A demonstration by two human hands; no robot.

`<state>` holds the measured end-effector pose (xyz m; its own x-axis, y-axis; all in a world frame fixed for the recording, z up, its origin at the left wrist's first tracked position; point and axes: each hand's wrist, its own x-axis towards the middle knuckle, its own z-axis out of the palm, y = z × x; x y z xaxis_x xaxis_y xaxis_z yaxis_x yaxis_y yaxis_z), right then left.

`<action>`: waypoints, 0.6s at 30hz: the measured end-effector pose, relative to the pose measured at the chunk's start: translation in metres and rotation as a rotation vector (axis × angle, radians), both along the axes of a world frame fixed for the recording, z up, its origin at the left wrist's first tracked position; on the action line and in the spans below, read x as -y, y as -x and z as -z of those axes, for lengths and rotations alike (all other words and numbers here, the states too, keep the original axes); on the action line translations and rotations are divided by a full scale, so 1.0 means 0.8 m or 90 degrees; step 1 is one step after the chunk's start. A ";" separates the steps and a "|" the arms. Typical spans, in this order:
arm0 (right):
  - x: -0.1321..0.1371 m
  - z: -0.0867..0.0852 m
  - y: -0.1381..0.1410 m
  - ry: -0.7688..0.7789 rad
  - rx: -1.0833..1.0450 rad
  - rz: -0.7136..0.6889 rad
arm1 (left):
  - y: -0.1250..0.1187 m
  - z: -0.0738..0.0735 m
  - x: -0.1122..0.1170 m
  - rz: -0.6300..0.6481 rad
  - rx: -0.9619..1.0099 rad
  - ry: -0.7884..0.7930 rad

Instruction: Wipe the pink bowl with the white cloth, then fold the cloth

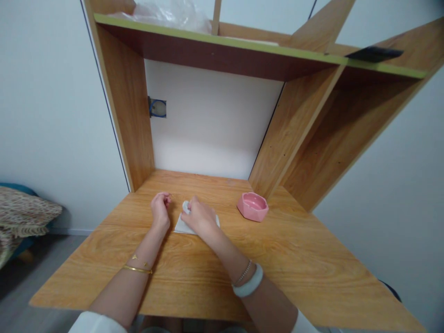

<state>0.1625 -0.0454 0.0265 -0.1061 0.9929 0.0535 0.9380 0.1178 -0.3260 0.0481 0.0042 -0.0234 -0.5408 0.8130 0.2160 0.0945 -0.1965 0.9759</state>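
My right hand (201,216) is closed on a small crumpled white tissue (186,207), which shows at its fingertips. Beneath that hand lies a flat white folded sheet (183,226), paper or cloth; the hand covers much of it. To the left of the sheet, my left hand (161,209) rests on its side on the wooden desk (208,273), its fingers curled in with nothing visible between them. A pink faceted bowl, like an ashtray (252,207), stands to the right of my right hand, apart from it.
Wooden side panels (128,115) enclose the back of the desk. Overhead runs a shelf with a green edge (243,46), holding clear plastic wrapping (173,16) and a flat dark object (374,54). An open wall socket box (158,108) sits at the back left.
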 end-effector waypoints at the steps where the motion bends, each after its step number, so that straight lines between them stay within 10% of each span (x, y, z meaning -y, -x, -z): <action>1: -0.002 0.008 0.009 0.018 0.003 -0.007 | 0.001 0.001 -0.001 -0.014 0.005 -0.002; 11: -0.014 -0.002 -0.053 -0.019 -0.072 0.038 | -0.007 -0.012 0.012 0.015 -0.088 -0.049; 18: -0.009 0.023 -0.130 0.108 -0.063 0.020 | -0.019 -0.017 0.025 0.153 -0.693 0.184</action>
<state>0.2663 -0.0383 0.0078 -0.0778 0.9912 -0.1069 0.9031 0.0246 -0.4288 0.0631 -0.0158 -0.0096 -0.0065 0.9649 0.2626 0.9054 -0.1058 0.4111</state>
